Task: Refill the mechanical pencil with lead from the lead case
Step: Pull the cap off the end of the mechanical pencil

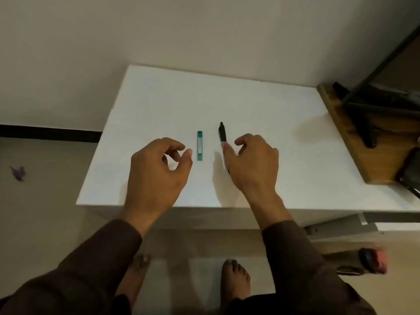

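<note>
A slim green lead case point(199, 145) lies flat near the middle of the white table point(159, 105), its long side pointing away from me. A black mechanical pencil point(222, 134) lies parallel to it just to the right; its lower part is hidden under my right hand point(252, 164). That hand hovers over the pencil with fingers curled and apart, thumb tip at the barrel, holding nothing. My left hand point(156, 171) hangs just left of the lead case, thumb and fingers curved apart, empty.
A wooden board point(354, 142) with black metal legs on it covers the table's right end. A dark flat device point(411, 173) lies at the far right edge. The table's front edge runs just below my wrists. My bare feet stand on the floor below.
</note>
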A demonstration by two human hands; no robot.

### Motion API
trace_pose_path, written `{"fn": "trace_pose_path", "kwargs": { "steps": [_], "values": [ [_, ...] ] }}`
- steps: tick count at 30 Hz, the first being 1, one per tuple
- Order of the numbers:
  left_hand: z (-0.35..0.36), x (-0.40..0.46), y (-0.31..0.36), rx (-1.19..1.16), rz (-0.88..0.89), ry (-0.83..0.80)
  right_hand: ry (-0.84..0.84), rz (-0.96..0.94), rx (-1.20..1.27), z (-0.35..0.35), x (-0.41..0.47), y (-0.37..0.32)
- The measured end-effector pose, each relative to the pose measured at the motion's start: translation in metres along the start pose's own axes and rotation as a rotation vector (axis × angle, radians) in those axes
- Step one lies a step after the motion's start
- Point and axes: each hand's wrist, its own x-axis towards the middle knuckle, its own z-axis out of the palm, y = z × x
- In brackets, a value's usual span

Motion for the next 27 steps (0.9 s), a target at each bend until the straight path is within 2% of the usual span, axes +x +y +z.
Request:
{"fn": "trace_pose_path", "kwargs": {
  "steps": [10,13,17,22,25,27],
  "values": [
    [0.016,0.02,-0.003,-0.025,-0.047,-0.043,-0.031,0.081,0.001,0.017,0.011,0.0],
    [0.015,0.022,0.003,-0.058,-0.057,-0.07,0.008,0.083,0.159,0.008,0.003,-0.006],
    [0.012,0.027,0.012,-0.22,-0.141,-0.136,0.022,-0.044,0.457,-0.006,-0.021,-0.022],
    [0.011,0.032,0.019,-0.511,-0.218,-0.206,-0.029,-0.169,0.544,-0.009,-0.035,-0.027],
    [0.004,0.037,0.018,-0.554,-0.202,-0.246,-0.021,-0.206,0.629,-0.015,-0.028,-0.025],
    [-0.003,0.041,0.016,-0.57,-0.222,-0.289,-0.008,-0.153,0.749,-0.021,-0.017,-0.02]
  ]
}}
